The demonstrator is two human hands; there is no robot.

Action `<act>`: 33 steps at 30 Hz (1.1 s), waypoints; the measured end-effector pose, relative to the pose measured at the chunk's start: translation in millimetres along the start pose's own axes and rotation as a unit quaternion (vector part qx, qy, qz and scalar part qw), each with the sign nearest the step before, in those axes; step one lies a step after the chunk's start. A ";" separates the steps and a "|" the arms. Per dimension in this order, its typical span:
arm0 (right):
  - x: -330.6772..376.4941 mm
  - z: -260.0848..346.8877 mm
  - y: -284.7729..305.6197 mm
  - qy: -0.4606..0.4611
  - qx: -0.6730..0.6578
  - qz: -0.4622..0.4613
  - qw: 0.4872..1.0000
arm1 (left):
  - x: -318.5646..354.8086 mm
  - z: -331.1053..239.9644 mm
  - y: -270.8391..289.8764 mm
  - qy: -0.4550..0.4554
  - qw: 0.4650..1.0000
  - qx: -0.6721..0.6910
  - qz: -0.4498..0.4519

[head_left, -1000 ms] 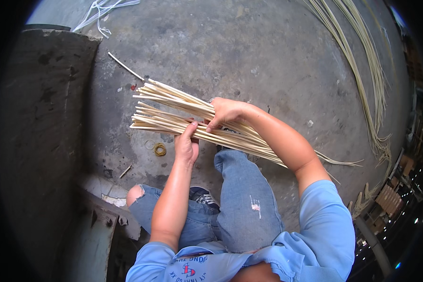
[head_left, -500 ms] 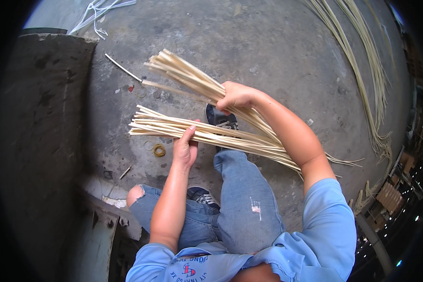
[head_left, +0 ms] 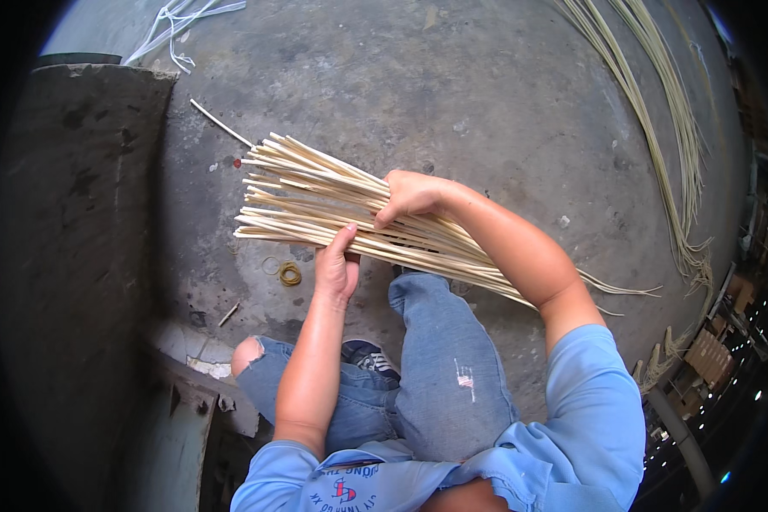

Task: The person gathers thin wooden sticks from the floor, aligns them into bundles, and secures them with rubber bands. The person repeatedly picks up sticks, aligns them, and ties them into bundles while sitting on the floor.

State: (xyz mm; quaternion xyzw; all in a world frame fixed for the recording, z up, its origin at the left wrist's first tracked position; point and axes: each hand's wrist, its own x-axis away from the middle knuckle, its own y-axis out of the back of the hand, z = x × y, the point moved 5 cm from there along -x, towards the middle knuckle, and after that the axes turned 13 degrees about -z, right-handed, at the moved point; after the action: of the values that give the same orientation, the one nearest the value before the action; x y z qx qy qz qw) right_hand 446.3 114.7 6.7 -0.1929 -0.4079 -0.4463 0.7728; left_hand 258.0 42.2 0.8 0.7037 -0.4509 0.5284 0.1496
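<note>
Long pale rattan canes lie across my lap's front in two bunches that meet at the middle. My left hand (head_left: 340,266) is closed round the near bunch of canes (head_left: 282,226), its thumb on top. Over the far bunch of canes (head_left: 316,164), my right hand (head_left: 411,196) is wrapped from above. The cut ends fan out to the left. To the right the canes run under my right forearm, and their thin tips (head_left: 619,290) show beyond it. Part of each palm is hidden by the canes.
A coil of yellowish rubber bands (head_left: 289,273) lies on the concrete floor, near a short stick piece (head_left: 229,314). One loose cane (head_left: 218,119) lies at the far left. A dark block (head_left: 85,213) stands at left; long canes (head_left: 648,128) lie at far right.
My right hand has lowered its bunch toward me and slightly left, bringing it against the bunch in my left hand. The left hand has barely moved.
</note>
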 end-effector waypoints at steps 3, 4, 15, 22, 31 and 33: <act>-1.9 -3.3 -1.8 -0.007 -0.025 0.008 1.000 | -0.3 0.6 0.9 -0.010 1.000 0.002 0.001; -2.8 -4.9 -1.3 -0.011 -0.041 0.011 0.999 | -0.4 1.5 1.1 -0.018 1.000 0.002 0.001; -6.0 -5.0 1.4 -0.019 -0.047 0.044 0.998 | -0.8 1.0 2.9 -0.010 1.000 0.000 -0.009; -1.9 -3.8 -6.3 0.008 -0.038 0.038 0.999 | -2.5 0.5 -6.2 -0.026 1.000 0.001 -0.005; 2.3 1.4 21.4 0.018 -0.131 0.047 0.990 | 1.4 -1.5 -5.3 0.021 0.998 -0.027 0.048; 1.7 -3.3 29.2 0.012 -0.120 0.015 0.993 | 5.6 -0.7 -7.9 0.024 0.998 -0.037 0.042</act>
State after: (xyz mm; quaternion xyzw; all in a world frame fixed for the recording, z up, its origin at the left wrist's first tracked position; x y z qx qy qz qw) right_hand 473.0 126.9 8.0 -0.2845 -0.3391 -0.4827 0.7557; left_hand 264.1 44.3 8.1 0.6654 -0.4951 0.5341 0.1639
